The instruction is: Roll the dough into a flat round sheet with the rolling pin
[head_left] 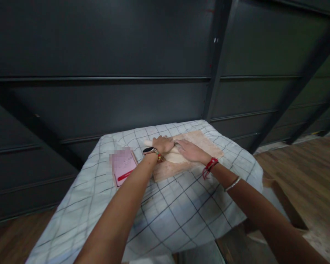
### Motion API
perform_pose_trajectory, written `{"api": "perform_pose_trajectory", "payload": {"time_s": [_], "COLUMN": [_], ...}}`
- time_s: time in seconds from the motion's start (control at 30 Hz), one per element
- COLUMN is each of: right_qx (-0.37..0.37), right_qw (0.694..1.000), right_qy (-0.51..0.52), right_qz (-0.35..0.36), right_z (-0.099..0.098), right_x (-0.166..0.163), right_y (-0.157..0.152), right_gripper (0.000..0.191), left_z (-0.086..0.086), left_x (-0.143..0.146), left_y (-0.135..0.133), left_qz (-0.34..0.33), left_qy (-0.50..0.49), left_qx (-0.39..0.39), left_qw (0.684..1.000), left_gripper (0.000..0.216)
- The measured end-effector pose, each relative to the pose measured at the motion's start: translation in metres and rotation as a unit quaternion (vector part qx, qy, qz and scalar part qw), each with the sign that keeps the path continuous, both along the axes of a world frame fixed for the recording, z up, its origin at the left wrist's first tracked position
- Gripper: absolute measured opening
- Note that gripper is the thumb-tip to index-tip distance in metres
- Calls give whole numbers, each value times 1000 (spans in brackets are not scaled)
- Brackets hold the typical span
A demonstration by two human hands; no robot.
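Note:
A wooden board [187, 167] lies on a table draped with a white checked cloth [167, 212]. A pale rolling pin [148, 142] lies across the board, over a flat pale piece of dough [173, 157]. My left hand [162, 144] rests on the pin, fingers curled over it; a black watch and beaded bracelet sit on that wrist. My right hand [189, 150] presses on the pin's right part, fingers laid flat and stretched out; red thread and a metal bangle circle that arm.
A pink notebook [123, 165] with a red pen on it lies left of the board. A dark metal panelled wall [126, 73] with slanted beams stands close behind the table. Wooden floor [305, 176] spreads to the right, with a wooden bench part beside the table.

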State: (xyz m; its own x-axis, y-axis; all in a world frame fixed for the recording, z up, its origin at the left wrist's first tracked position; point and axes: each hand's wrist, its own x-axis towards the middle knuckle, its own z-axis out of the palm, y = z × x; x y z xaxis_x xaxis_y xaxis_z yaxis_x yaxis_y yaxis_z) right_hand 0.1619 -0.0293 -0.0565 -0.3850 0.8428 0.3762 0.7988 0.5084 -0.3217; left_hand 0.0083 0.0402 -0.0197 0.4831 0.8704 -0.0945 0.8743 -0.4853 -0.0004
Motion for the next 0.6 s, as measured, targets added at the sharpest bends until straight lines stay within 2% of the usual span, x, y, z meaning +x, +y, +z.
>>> {"api": "perform_pose_trajectory", "payload": {"time_s": [0.1, 0.27, 0.37, 0.6], "right_qx": [3, 27, 43, 45], "right_qw": [1000, 999, 998, 996], "right_qy": [0, -16, -29, -32], "right_qz": [12, -30, -29, -63], "right_z": [0, -1, 0, -5], "right_x": [-1, 0, 4, 23], "right_y": [-3, 5, 15, 47], "right_gripper": [43, 42, 40, 39], "left_z": [-2, -5, -4, 2], "left_x": [-3, 1, 7, 27], "left_y": [-3, 4, 13, 34], "left_qz": [6, 4, -1, 37], "left_qy": [-3, -11, -24, -85], "left_qx": [-7, 22, 32, 11], "left_qw": [1000, 1000, 999, 996], "left_gripper": [45, 46, 48, 55]}}
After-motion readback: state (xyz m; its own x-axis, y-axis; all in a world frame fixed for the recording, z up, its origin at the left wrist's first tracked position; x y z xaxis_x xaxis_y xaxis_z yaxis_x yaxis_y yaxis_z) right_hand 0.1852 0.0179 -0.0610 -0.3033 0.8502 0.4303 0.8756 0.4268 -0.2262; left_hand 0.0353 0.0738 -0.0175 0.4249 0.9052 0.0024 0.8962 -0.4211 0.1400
